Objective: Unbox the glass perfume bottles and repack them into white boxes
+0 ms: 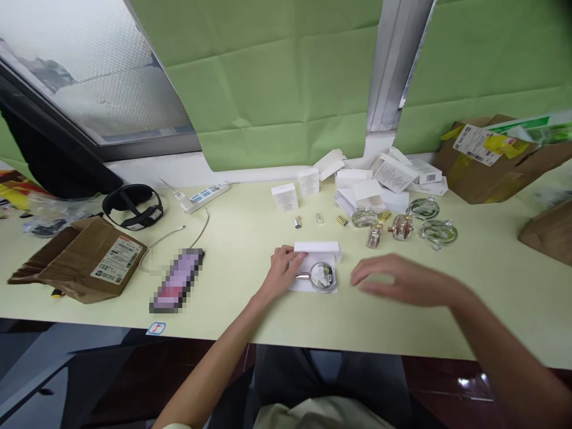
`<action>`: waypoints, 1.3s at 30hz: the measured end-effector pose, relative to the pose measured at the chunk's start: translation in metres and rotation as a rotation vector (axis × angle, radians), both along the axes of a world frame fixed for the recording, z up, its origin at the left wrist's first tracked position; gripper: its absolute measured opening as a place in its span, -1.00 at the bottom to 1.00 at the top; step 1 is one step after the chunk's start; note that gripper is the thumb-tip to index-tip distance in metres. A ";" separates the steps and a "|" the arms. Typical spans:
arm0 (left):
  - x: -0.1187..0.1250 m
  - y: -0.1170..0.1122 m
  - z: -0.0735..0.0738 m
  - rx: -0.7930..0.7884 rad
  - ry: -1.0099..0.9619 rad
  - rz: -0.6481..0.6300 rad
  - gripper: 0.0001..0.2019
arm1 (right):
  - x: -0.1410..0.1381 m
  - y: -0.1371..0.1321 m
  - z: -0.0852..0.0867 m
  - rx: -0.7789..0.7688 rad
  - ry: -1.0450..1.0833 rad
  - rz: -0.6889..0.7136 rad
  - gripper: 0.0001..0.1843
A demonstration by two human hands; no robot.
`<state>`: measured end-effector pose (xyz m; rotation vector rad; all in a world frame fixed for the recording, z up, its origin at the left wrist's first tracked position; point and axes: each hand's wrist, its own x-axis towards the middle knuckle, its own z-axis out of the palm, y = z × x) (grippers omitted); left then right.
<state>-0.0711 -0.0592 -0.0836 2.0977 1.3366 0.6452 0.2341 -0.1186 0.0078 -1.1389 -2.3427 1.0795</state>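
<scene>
A white carton [316, 246] with its flap raised lies in front of me at mid-table. Resting on its white card is a round, clear glass perfume bottle [322, 277], on its side, with a silver stem pointing left. My left hand [284, 269] grips the left edge of the carton, fingers curled behind it and thumb on top. To the right, apart from the carton, my right hand [395, 279] hovers above the table, slightly blurred. Its thumb and fingers are apart and hold nothing.
Behind the carton stand small white boxes [285, 197], a silver cap [298, 222] and a gold cap [342, 220]. Several glass bottles [401, 227] and a pile of opened cartons [393, 173] lie right. A phone [177, 280], headset [134, 207] and brown box [89, 256] are left.
</scene>
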 end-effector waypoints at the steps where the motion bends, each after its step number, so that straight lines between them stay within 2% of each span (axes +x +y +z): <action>1: 0.002 0.002 -0.001 -0.003 -0.004 0.004 -0.65 | -0.018 -0.009 -0.014 0.011 0.022 0.029 -0.64; 3: 0.003 0.005 -0.004 -0.019 -0.017 -0.021 -0.62 | -0.048 -0.016 -0.045 0.113 0.032 -0.063 -0.43; 5: 0.000 0.007 -0.006 -0.047 -0.041 -0.072 -0.59 | -0.068 -0.010 -0.073 0.198 0.018 -0.135 -0.16; 6: -0.003 0.008 -0.006 -0.061 -0.046 -0.104 -0.59 | -0.075 -0.006 -0.083 0.227 0.008 -0.161 -0.10; 8: -0.010 0.009 -0.004 -0.083 -0.044 -0.166 -0.61 | -0.080 0.003 -0.095 0.255 -0.001 -0.184 -0.13; 11: -0.018 0.007 0.004 -0.100 0.029 -0.275 -0.55 | -0.066 0.003 -0.093 0.209 0.053 -0.254 -0.19; 15: -0.023 -0.001 0.011 -0.057 0.161 -0.386 -0.34 | -0.020 -0.024 -0.089 0.006 0.181 -0.469 -0.12; 18: -0.015 0.002 0.011 -0.016 0.163 -0.356 -0.39 | 0.009 -0.045 -0.099 -0.139 0.290 -0.545 -0.12; 20: -0.004 0.014 0.009 0.051 0.139 -0.293 -0.43 | 0.018 -0.053 -0.110 -0.174 0.360 -0.555 -0.13; 25: 0.029 0.057 0.011 0.291 0.138 -0.175 -0.46 | 0.016 -0.054 -0.120 -0.128 0.357 -0.566 -0.19; 28: 0.043 0.054 0.015 0.384 0.140 -0.126 -0.47 | 0.014 -0.048 -0.117 -0.065 0.279 -0.581 -0.23; 29: 0.046 0.047 0.016 0.383 0.121 -0.180 -0.46 | 0.013 -0.045 -0.114 -0.035 0.248 -0.581 -0.23; 32: 0.054 0.018 0.016 0.322 0.100 -0.519 -0.47 | 0.008 -0.033 -0.105 0.057 0.177 -0.531 -0.23; 33: 0.056 0.010 0.015 0.316 0.119 -0.581 -0.51 | 0.005 -0.027 -0.101 0.077 0.162 -0.488 -0.24; 34: 0.058 0.004 0.014 0.328 0.150 -0.607 -0.56 | 0.002 -0.022 -0.098 0.092 0.149 -0.438 -0.25; 37: 0.060 0.001 0.010 0.419 0.266 -0.562 -0.64 | -0.008 -0.007 -0.092 0.099 0.131 -0.299 -0.28; 39: 0.059 0.006 0.010 0.426 0.307 -0.549 -0.68 | -0.016 0.000 -0.094 0.102 0.131 -0.280 -0.29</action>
